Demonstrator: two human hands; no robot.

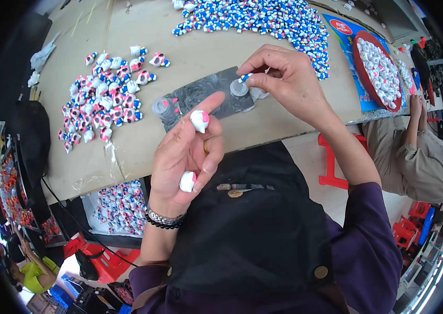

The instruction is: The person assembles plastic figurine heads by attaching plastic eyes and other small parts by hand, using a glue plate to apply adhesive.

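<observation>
My left hand (170, 153) is turned palm up, its fingers curled around two small white-and-pink figurine heads. One head (199, 121) sits between thumb and fingers; the other head (187, 181) rests lower in the palm. My right hand (295, 81) pinches a tiny blue-and-white figurine body (245, 78) between thumb and index finger. It is just above a small round clear dish (239, 88) on a dark, smeared board (208, 88). A second clear round container (164, 108) stands at the board's left end, with small pink bits beside it.
Joined pink, white and blue figurines (103, 99) lie heaped at left on the table. A big pile of blue-and-white bodies (263, 21) spreads along the back. At right, a red tray (358, 58) holds white heads. Red stools (329, 170) and a co-worker in beige trousers (420, 162) are beyond.
</observation>
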